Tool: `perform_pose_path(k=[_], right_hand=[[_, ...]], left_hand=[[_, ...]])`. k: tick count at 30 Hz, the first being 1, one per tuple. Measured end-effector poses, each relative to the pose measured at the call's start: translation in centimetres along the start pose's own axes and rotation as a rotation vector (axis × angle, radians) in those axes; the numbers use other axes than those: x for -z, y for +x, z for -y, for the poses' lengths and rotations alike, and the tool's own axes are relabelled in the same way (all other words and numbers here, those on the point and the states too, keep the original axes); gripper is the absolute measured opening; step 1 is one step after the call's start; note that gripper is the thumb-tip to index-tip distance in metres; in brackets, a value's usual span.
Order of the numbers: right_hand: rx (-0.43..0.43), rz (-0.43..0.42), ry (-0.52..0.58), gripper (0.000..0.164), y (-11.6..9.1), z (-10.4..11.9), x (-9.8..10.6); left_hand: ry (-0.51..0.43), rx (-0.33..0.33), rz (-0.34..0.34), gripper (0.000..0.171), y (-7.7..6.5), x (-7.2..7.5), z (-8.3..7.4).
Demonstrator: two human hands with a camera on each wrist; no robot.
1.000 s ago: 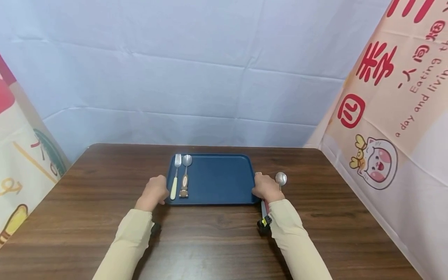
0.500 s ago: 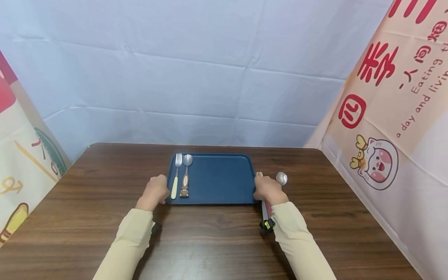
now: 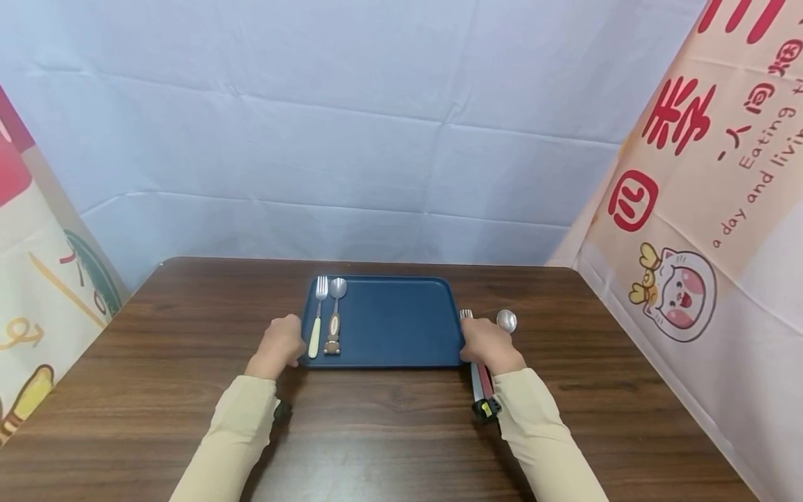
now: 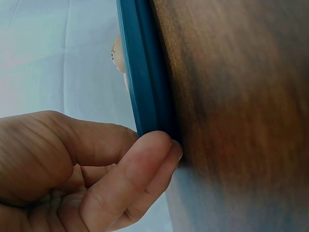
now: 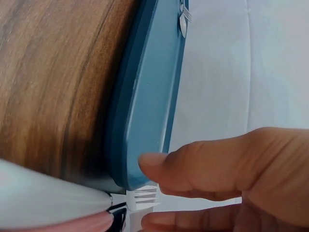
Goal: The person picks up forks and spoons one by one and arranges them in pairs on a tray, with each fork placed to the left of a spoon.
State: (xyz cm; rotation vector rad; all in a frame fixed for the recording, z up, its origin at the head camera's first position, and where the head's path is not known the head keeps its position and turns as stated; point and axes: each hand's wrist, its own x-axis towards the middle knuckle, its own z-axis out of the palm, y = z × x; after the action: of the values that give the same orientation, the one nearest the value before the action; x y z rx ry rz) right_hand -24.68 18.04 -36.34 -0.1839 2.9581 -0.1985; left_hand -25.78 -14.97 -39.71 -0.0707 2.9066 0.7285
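Note:
A blue rectangular tray (image 3: 395, 321) lies on the table. Along its left side rest a fork (image 3: 316, 335) with a pale yellow handle and a spoon (image 3: 334, 325) with a brown bear-shaped handle. My left hand (image 3: 282, 340) pinches the tray's near left corner; the left wrist view shows thumb and fingers meeting at the rim. At the near right corner is my right hand (image 3: 491, 344), its thumb (image 5: 154, 162) by the rim and its fingers apart below. Under it lie a second fork (image 3: 466, 314), a pale handle (image 3: 477, 383) and a pink one (image 3: 486, 382).
Another spoon (image 3: 507, 321) shows its bowl just right of my right hand, its handle hidden. The brown wooden table (image 3: 389, 432) ends at a pale hanging cloth (image 3: 351, 139) behind. A printed cloth (image 3: 702, 209) hangs on the right.
My right hand shifts a little to the right off the tray's corner, and more of the handles beneath shows. The left hand stays on the tray, which hardly moves.

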Motion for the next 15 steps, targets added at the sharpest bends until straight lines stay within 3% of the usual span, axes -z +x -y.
perform_pose_path(k=[15], right_hand=[[0.068,-0.056,-0.005,0.012,-1.9,-1.2,-0.8]], left_hand=[[0.016,0.007,0.000,0.015,0.3,-0.1,0.0]])
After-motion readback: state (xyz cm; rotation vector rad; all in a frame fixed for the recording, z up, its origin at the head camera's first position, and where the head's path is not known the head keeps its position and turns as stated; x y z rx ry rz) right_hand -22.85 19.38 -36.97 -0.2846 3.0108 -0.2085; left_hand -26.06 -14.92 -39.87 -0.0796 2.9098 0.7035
